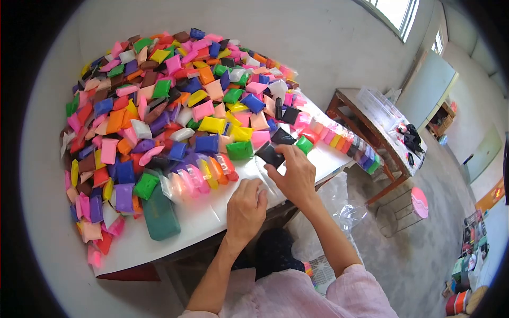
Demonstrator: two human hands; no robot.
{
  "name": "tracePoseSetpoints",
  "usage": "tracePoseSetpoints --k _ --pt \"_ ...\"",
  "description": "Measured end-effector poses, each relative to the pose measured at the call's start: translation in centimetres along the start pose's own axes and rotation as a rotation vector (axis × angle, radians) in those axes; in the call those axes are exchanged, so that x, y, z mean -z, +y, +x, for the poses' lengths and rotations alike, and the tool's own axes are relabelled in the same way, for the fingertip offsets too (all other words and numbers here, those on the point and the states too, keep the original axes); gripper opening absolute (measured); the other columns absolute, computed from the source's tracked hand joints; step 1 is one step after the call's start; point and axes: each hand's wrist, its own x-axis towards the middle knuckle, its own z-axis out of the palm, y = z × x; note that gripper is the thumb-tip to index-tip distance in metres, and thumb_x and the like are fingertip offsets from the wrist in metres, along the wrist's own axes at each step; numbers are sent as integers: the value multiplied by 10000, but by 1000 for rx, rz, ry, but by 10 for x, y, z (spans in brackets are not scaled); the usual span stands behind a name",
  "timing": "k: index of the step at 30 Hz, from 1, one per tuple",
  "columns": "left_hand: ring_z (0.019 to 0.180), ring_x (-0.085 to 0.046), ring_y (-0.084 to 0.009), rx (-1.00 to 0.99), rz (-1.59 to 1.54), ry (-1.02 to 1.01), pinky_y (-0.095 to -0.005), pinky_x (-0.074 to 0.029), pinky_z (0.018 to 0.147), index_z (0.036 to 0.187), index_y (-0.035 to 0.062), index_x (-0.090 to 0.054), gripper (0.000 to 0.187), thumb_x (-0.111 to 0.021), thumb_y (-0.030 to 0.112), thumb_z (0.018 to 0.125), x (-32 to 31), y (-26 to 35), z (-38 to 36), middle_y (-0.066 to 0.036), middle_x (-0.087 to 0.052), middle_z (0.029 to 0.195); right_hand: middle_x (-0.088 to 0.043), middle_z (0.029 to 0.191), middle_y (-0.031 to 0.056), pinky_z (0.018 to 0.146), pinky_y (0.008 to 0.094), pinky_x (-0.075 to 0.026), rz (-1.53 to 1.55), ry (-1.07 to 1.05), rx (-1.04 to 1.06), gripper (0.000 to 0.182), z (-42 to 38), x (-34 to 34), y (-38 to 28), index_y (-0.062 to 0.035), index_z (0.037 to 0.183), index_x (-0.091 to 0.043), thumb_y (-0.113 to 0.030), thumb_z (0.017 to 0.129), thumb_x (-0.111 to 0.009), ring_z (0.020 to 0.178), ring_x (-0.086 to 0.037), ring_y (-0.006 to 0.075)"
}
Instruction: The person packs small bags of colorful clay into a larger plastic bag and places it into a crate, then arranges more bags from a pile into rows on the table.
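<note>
My right hand [292, 172] is over the front edge of the white table [207, 222], its thumb and fingers closed on a black packet [270, 155]. Just left of it, my left hand [246, 209] has its fingers curled in at the table edge; whether anything is inside them is hidden. A row of packets in clear wrap [199, 177] lies left of my hands, beside a dark green case [160, 214]. A green packet [240, 150] and another black packet [283, 137] lie close to the held one.
A large heap of coloured packets [159, 106] covers the table's back and left. Another packet row [344, 143] runs along the right end. Beyond stand a wooden table [366, 116] and a pink-topped stool [419, 202]. Clear plastic [334, 206] hangs below my right arm.
</note>
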Motion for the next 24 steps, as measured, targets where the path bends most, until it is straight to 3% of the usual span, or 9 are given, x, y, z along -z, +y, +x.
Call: tracePoseSetpoints --k 1,7,10,13,16,19,24 --pt "878 -606 -371 -8 -13 45 -440 -491 760 1005 2 -604 152 -621 40 858 -1 -1 -1 -183 -591 962 -612 951 110 738 400 -502 78 -35 -17 412 -10 4 -2 -60 1015 -564 -171 711 -818 881 -627 305" --pt "913 -606 -326 6 -139 135 -381 -509 716 1040 -27 -593 175 -573 -29 866 3 -4 -1 -175 -575 1044 -603 1020 124 556 343 -499 301 52 -52 407 -58 8 -19 -49 1001 -557 -176 734 -837 689 -622 278" --pt "930 -594 -333 57 -94 101 -398 -500 772 1026 -28 -594 173 -582 -27 854 5 -3 -6 -176 -569 1023 -608 1031 124 566 342 -500 200 12 -145 367 -70 4 -22 -43 994 -558 -172 766 -815 664 -619 240" --pt "960 -570 -352 -10 24 112 -427 -472 848 1014 -28 -588 181 -599 -15 834 4 -5 -11 -174 -559 1008 -611 1014 122 572 353 -501 101 13 -64 363 -68 2 -25 -38 1054 -574 -170 792 -788 663 -626 239" --pt "1011 -540 -375 -12 21 44 -470 -434 899 1007 -27 -584 201 -623 2 812 9 -8 -17 -175 -550 1023 -607 980 116 590 370 -504 364 -192 -330 383 -70 24 -32 -33 1125 -590 -173 814 -765 699 -643 271" --pt "1000 -527 -375 -68 21 46 -471 -431 881 999 -25 -580 208 -636 10 801 15 3 -19 -173 -533 1016 -607 965 113 593 373 -501 219 -136 -273 356 -73 32 -20 -39 1125 -624 -161 818 -757 721 -643 267" --pt "933 -528 -334 -170 233 43 -433 -429 826 945 2 -580 188 -682 55 796 6 -1 -19 -141 -522 967 -597 935 103 581 372 -497 183 -82 -142 207 -78 21 -14 -47 1001 -660 -131 828 -739 687 -632 242"
